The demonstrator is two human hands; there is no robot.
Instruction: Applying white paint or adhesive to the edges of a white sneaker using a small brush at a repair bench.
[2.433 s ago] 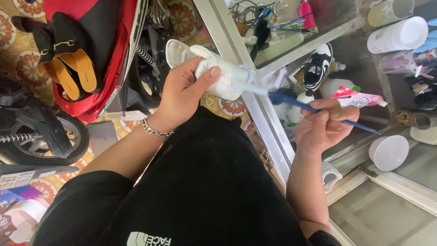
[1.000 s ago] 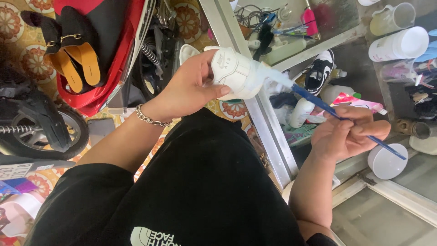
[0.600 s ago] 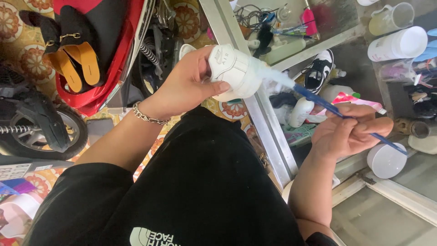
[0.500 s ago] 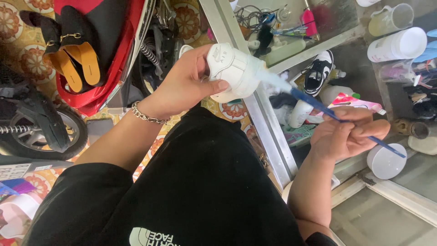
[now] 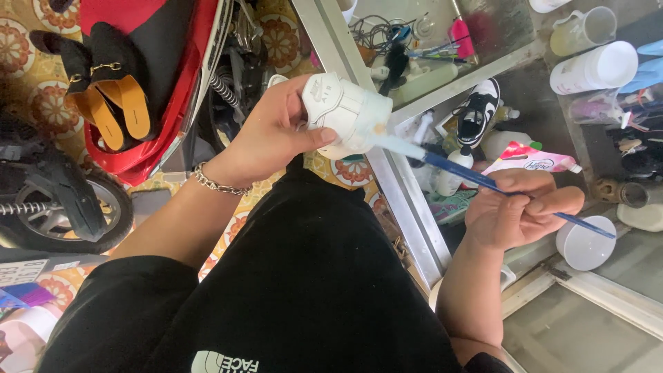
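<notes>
Head view:
Left hand (image 5: 273,135): closed around a white sneaker (image 5: 345,114), held up over the lap.
Right hand (image 5: 518,211): pinching a blue brush (image 5: 483,181) by its handle, lower right.
Relation: the brush's long axis slants up-left from the right hand; its pale tip touches the sneaker's side.
Behind: glass cabinet (image 5: 407,207); red scooter (image 5: 173,83) far left.

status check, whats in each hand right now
Left hand grips white sneaker, held up. Right hand holds blue brush, tip on the sneaker's edge. Nothing between them.
</notes>
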